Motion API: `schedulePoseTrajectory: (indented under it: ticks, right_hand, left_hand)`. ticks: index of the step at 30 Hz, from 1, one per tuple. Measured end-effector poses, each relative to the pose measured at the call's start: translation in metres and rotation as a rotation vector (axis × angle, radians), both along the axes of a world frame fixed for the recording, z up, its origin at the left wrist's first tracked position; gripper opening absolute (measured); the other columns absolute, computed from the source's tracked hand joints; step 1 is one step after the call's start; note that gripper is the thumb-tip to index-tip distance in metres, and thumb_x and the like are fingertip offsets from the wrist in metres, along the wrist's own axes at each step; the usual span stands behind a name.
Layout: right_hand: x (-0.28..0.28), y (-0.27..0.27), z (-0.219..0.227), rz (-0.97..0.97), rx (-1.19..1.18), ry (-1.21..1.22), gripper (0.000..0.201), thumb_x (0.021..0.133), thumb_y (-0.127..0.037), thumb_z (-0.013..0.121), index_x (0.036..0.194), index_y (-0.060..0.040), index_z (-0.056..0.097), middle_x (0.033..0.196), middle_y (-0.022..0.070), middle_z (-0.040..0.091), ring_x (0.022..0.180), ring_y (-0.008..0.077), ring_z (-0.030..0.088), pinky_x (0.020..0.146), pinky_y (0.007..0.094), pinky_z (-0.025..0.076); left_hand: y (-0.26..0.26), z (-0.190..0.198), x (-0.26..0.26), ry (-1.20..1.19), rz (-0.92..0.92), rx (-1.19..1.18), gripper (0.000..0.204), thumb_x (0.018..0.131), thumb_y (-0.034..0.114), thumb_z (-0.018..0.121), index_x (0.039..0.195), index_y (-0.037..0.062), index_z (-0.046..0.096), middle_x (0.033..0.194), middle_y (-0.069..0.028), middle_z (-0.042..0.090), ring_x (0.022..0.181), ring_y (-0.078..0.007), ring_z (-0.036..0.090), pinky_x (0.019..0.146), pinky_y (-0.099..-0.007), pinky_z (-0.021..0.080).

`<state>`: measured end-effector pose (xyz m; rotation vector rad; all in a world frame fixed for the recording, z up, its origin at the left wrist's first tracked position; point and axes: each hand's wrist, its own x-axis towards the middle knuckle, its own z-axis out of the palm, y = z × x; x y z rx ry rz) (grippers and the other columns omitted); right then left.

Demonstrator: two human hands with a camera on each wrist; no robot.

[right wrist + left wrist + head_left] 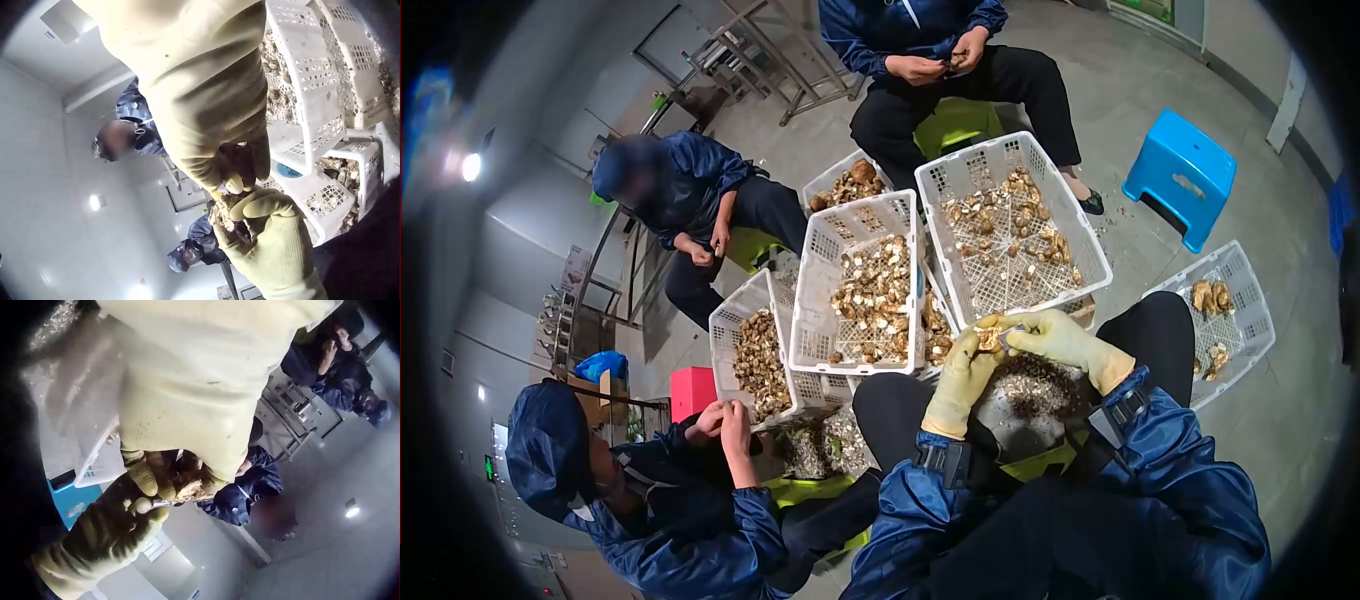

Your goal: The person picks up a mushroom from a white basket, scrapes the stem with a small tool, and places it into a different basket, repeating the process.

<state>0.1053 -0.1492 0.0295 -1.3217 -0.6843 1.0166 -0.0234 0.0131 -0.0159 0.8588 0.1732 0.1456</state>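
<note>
Though partly hidden, probably a mushroom [990, 341] between gloved hands [966, 382].

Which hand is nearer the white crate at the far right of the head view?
Right. In the head view, the right hand is left of the crate, across the right knee; the left hand is farther left, beyond the right hand.

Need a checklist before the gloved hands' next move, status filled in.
1. Left hand holding the mushroom: ok, pinched in the fingers.
2. Right hand holding the metal tool: ok.
3. Tool's edge clear of both hands: cannot tell, too small and partly covered.
4. Mushroom fully cleaned: cannot tell, mostly hidden by fingers.
5. Room in the large front basket: ok, bare mesh shows between the pieces.
</note>
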Motion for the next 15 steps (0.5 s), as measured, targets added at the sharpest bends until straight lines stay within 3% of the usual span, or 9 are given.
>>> schedulePoseTrajectory:
  ticks: [2,4,7,11,15]
  right_hand:
    - [-0.004,0.003,-0.014,-0.058,-0.029,-0.078,0.036,0.097,-0.014,0.063,0.128,0.0031,0.061,0.100,0.0019,0.069,0.086,0.0078,0.062,0.077,0.0239,0.052]
    - [0.005,0.001,-0.011,-0.030,-0.129,-0.088,0.037,0.096,-0.013,0.064,0.129,0.0029,0.061,0.100,0.0020,0.069,0.086,0.0082,0.062,0.076,0.0242,0.053]
    - [0.007,0.000,-0.009,-0.016,-0.095,-0.018,0.036,0.095,-0.012,0.065,0.128,0.0029,0.062,0.100,0.0022,0.069,0.086,0.0086,0.063,0.076,0.0245,0.053]
    - [0.001,0.001,-0.008,-0.034,-0.089,-0.040,0.035,0.095,-0.012,0.065,0.126,0.0024,0.063,0.100,0.0028,0.069,0.087,0.0093,0.064,0.077,0.0258,0.054]
    - [0.006,0.000,0.004,-0.027,-0.151,0.019,0.033,0.096,-0.011,0.063,0.125,0.0039,0.062,0.101,0.0041,0.069,0.086,0.0106,0.064,0.077,0.0266,0.054]
  left_hand:
    - [0.000,0.001,-0.001,0.062,0.027,0.237,0.058,0.099,0.041,0.056,0.136,-0.0022,0.049,0.133,-0.0173,0.056,0.118,-0.0271,0.057,0.104,-0.0414,0.044]
    - [0.001,-0.008,-0.001,0.022,0.027,0.278,0.056,0.100,0.040,0.054,0.137,-0.0015,0.049,0.133,-0.0167,0.056,0.118,-0.0267,0.056,0.104,-0.0415,0.044]
    - [0.000,-0.013,0.001,-0.060,-0.010,-0.184,0.053,0.101,0.036,0.053,0.136,-0.0022,0.049,0.133,-0.0167,0.056,0.118,-0.0254,0.056,0.102,-0.0398,0.045]
    - [0.004,-0.014,-0.003,0.022,0.048,0.410,0.049,0.101,0.031,0.054,0.135,-0.0030,0.050,0.126,-0.0153,0.060,0.112,-0.0215,0.058,0.098,-0.0359,0.047]
    - [0.002,-0.008,-0.003,0.005,0.064,0.497,0.046,0.101,0.028,0.054,0.135,-0.0030,0.051,0.119,-0.0122,0.062,0.103,-0.0171,0.059,0.093,-0.0323,0.048]
